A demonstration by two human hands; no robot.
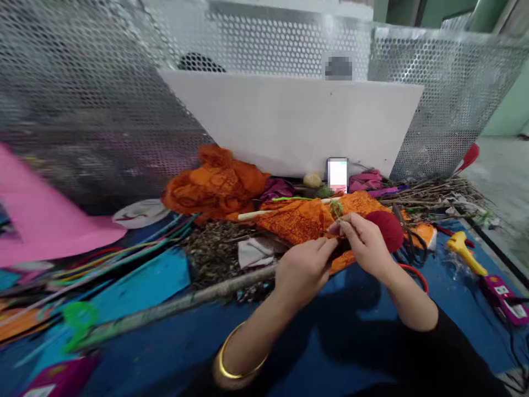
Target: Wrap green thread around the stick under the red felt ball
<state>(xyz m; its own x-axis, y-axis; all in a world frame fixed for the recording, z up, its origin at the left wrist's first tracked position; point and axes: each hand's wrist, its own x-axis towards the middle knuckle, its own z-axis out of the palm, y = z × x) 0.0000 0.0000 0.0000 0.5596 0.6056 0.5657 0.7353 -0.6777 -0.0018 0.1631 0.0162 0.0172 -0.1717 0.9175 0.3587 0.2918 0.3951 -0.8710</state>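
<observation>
An orange patterned cloth (pixel 295 219) lies bunched in front of me, gathered at its middle. Green string (pixel 336 209) loops around that gathered part. A pale stick (pixel 252 215) pokes out of the cloth on the left. My left hand (pixel 305 269) is closed against the cloth's near side, its thumb and fingers pressed together on it. With thumb and forefinger, my right hand (pixel 363 241) pinches at the green string's lower end. Both hands' fingertips nearly meet, and what lies between them is partly hidden. Just right of my right hand sits a dark red round object (pixel 385 231).
Black-handled scissors (pixel 413 242) and a yellow glue gun (pixel 465 251) lie on the right. A long branch (pixel 185 303) crosses the blue table (pixel 165 353). Orange cloth (pixel 219 179) is heaped behind, by a white board (pixel 289 121). A phone (pixel 338 173) leans there.
</observation>
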